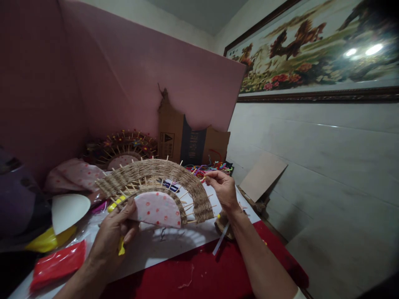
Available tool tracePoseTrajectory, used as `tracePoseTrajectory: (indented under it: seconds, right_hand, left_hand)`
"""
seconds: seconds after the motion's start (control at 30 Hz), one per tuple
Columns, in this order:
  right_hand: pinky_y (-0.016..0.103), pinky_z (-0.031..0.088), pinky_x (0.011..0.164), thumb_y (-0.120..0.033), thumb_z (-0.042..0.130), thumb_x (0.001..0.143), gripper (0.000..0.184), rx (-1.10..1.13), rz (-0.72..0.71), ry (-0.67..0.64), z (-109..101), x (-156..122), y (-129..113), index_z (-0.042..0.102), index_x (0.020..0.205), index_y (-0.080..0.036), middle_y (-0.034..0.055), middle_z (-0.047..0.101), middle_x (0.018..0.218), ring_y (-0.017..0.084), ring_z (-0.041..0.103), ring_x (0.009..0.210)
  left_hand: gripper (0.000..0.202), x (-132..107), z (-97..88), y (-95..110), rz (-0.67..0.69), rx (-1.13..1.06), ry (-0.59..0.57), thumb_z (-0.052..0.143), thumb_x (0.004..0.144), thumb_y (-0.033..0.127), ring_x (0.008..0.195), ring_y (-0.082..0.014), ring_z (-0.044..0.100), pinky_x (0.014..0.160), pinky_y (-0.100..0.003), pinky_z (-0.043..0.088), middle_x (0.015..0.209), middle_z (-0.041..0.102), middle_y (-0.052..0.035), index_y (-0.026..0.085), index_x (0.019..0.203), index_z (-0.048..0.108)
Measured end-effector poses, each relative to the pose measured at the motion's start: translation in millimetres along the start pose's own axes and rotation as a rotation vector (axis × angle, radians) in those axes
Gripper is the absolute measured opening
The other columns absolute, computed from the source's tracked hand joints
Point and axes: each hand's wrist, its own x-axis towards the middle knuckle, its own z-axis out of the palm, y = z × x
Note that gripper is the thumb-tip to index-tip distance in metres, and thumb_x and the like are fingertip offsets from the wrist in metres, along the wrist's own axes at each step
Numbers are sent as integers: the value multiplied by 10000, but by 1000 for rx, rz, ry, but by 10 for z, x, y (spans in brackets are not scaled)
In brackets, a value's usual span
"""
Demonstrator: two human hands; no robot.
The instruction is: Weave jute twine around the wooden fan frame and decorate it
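Observation:
I hold a half-round woven fan piece (162, 174) above the table: brown cord woven over thin wooden sticks, with a pink dotted half-disc (157, 209) at its base. My left hand (114, 234) grips the base at the lower left, thumb on the pink half-disc, with a small yellow item under the fingers. My right hand (222, 189) pinches the right end of the woven band, fingers closed near a stick tip.
A second fan (123, 147) with coloured beads stands behind. A cardboard box (187, 143) and coloured pipe cleaners (212, 168) sit at the back. White half-disc (68, 209), yellow and red packets (57, 261) lie left. White sheet (174, 245) covers a red tablecloth (202, 274).

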Motion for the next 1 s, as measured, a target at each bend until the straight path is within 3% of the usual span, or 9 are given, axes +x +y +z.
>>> tracePoseTrajectory:
  seconds: [0.33,0.53,0.83,1.0]
  right_hand:
    - [264,455,608,-236,657,700,72,-92,-81,-6,34,-32,-35,677,724,-171,3,625,646,129,558,615]
    - [262,456,562,-264,540,800,235,-166,-76,24,-24,-14,40,670,973,-172,65,685,849,159,609,694]
    - [267,470,645,-53,447,715,291,-311,-240,-33,-7,-67,-38,694,807,-177,47,661,846,152,605,740]
    - [285,477,679,-87,465,740,272,-312,-215,-27,-11,-67,-52,686,872,-174,63,671,898,178,614,829]
  left_hand:
    - [300,9,1,0,-4,-16,22,625,729,368,220,-20,229,270,-119,168,275,329,92,165,592,451]
    - [284,7,11,4,-6,-47,26,639,716,365,222,-20,239,262,-116,168,309,347,99,168,620,457]
    - [290,-14,19,17,9,-59,32,662,685,348,231,-12,237,258,-124,160,364,381,103,170,623,443]
    - [284,-18,25,22,4,-56,20,653,694,353,231,-18,239,264,-127,164,344,372,103,173,624,445]
